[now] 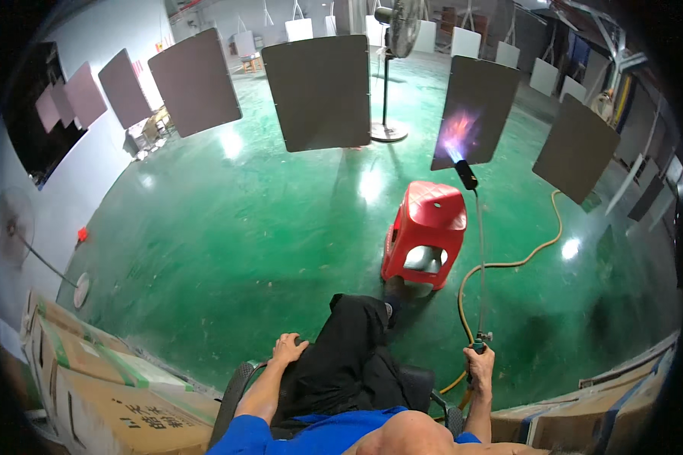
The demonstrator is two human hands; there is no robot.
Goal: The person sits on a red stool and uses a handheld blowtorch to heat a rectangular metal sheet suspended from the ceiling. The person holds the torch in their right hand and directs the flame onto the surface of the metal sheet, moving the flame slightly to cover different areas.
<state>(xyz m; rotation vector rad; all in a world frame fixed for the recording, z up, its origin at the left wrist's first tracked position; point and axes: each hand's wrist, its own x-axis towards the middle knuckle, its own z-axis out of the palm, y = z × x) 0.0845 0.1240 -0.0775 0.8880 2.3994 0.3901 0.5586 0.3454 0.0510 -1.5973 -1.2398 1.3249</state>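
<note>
My right hand [479,365] is wrapped round the handle of a long gas torch [467,175], held out ahead of me. From its black burner head a blue and orange flame [456,142] plays on the lower part of a dark hanging panel [484,95]. A yellow hose [508,265] runs from the handle in a curve over the floor. My left hand [287,349] lies on my leg beside the chair's armrest [239,390], fingers stretched and holding nothing.
A red plastic stool [432,220] stands ahead, my foot against its base. More panels [319,91] hang in a row across the room. Behind them is a standing fan [387,83]; another fan [15,227] is at the left wall. Cardboard boxes [106,394] flank me.
</note>
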